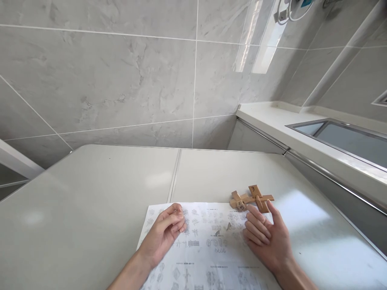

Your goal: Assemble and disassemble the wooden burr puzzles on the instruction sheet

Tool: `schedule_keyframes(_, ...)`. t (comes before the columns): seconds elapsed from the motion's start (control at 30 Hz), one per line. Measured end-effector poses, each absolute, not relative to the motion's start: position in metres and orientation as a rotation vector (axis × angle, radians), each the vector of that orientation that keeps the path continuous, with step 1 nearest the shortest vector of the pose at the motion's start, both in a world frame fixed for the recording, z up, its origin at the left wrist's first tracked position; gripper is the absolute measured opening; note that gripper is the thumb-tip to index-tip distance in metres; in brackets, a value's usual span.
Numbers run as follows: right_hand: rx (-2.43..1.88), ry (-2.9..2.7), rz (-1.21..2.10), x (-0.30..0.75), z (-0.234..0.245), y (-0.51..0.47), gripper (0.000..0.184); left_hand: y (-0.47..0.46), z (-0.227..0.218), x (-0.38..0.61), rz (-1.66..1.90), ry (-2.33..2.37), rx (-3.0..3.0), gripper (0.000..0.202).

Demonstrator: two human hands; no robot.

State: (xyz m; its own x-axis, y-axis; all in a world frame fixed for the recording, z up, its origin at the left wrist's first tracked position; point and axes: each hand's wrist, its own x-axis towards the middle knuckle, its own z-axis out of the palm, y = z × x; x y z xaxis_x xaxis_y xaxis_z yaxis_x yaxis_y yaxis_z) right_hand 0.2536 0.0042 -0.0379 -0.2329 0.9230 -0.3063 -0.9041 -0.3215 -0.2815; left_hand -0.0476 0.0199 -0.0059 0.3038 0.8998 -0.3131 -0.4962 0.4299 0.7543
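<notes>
A large paper sheet [193, 255] printed with rows of small diagrams lies under both hands. My left hand [165, 231] hovers or rests over its left part, fingers curled in and thumb against them, nothing visible in it. On the right, my right hand [269, 239] is turned partly palm up, thumb spread and index finger extended, the other fingers loosely bent; it holds nothing. Just beyond its fingertips sit wooden puzzle pieces [254, 189], interlocked crosswise, some with dark handwritten marks. A smaller crossed cluster [238, 199] is at their left, by the sheet's top edge.
The white table [90, 209] has a seam across it. Behind stands a grey tiled wall [121, 80]. At the right are a white counter [266, 112] with an inset sink [326, 123] and a metal rail. White cables [290, 16] hang at the upper right.
</notes>
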Motion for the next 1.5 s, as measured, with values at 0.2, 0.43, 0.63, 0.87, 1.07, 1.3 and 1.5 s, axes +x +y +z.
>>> schedule_keyframes(0.2,-0.5,-0.013,1.784,0.258,-0.038,0.007,0.046,0.019,-0.005,-0.047,0.993,0.806,0.595,0.02)
schedule_keyframes(0.43,-0.508,0.05,1.755,0.26,-0.037,0.009,0.039,0.019,-0.006,-0.047,0.992,0.808,0.584,0.02)
schedule_keyframes(0.63,-0.474,0.099,1.75,0.259,-0.038,0.009,0.037,0.018,-0.005,-0.048,0.996,0.804,0.584,0.019)
schedule_keyframes(0.87,-0.406,0.08,1.758,0.261,-0.04,0.01,0.032,0.02,-0.006,-0.048,0.992,0.808,0.579,0.02)
schedule_keyframes(1.07,-0.365,0.063,1.749,0.263,-0.045,0.012,0.027,0.019,-0.006,-0.048,0.986,0.812,0.591,0.02)
schedule_keyframes(1.3,-0.309,0.029,1.745,0.264,-0.047,0.013,0.025,0.019,-0.007,-0.049,0.98,0.814,0.603,0.021)
schedule_keyframes(1.5,-0.313,0.015,1.725,0.262,-0.045,0.014,0.027,0.019,-0.008,-0.05,0.972,0.811,0.606,0.02)
